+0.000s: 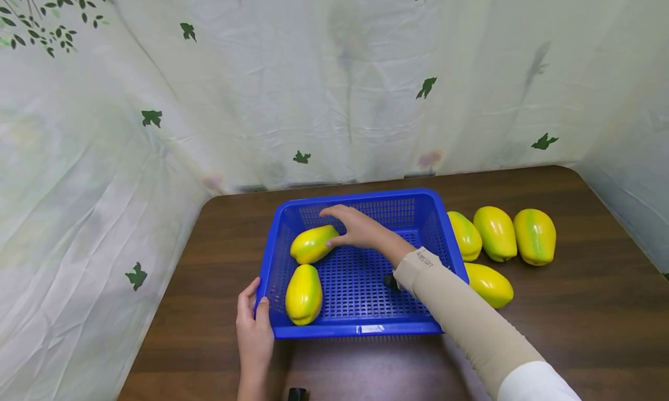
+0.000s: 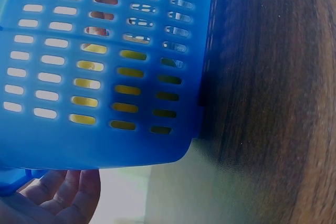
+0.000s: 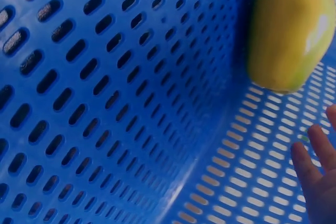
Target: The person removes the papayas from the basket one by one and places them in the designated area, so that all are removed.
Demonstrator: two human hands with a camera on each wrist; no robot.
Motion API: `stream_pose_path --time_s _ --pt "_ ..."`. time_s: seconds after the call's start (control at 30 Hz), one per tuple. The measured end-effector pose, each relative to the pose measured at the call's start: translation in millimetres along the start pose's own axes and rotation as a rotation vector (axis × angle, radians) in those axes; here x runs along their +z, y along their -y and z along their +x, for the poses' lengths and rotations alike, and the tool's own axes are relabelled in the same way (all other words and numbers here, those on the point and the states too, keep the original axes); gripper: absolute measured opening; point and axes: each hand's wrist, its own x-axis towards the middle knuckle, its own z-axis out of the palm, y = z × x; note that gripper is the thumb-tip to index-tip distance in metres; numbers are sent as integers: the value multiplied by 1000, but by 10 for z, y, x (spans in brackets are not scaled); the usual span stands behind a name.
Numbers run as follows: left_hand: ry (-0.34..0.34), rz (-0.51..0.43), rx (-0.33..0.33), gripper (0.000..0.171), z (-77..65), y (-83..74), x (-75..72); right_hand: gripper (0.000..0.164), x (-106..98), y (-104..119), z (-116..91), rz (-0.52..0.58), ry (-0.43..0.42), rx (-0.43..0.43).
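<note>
My left hand (image 1: 253, 325) grips the left rim of a blue plastic basket (image 1: 360, 330) near its front corner, thumb over the edge. In the left wrist view its curled fingers (image 2: 71, 195) show beside the slotted basket wall (image 2: 105, 148). Inside, at the left end, lie two glossy yellow-green papaya-like fruits, a far one (image 1: 312, 245) and a near one (image 1: 304, 294). Over the basket, my right hand (image 1: 358, 226) reaches in with thumb and fingers spread beside the far fruit. The right wrist view shows its fingers (image 3: 310, 166) apart from a fruit (image 3: 289, 30).
Several similar fruits sit right of the basket on the brown wooden table (image 1: 585, 308), including one (image 1: 535, 237) farthest right and one (image 1: 489, 285) nearer me. A patterned white curtain (image 1: 366, 110) encloses the back and sides. A small black object (image 1: 297, 394) lies at the front edge.
</note>
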Motion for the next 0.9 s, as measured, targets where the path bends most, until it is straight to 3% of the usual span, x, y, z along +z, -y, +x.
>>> stream_pose_path --time_s 0.53,0.7,0.9 --pt "-12 3 0 34 -1 34 10 61 190 -38 142 -1 88 2" --pt "-13 2 7 34 2 33 14 59 205 0 146 -51 106 33" --pt "-15 -1 2 34 -5 20 13 58 230 35 141 -15 114 66"
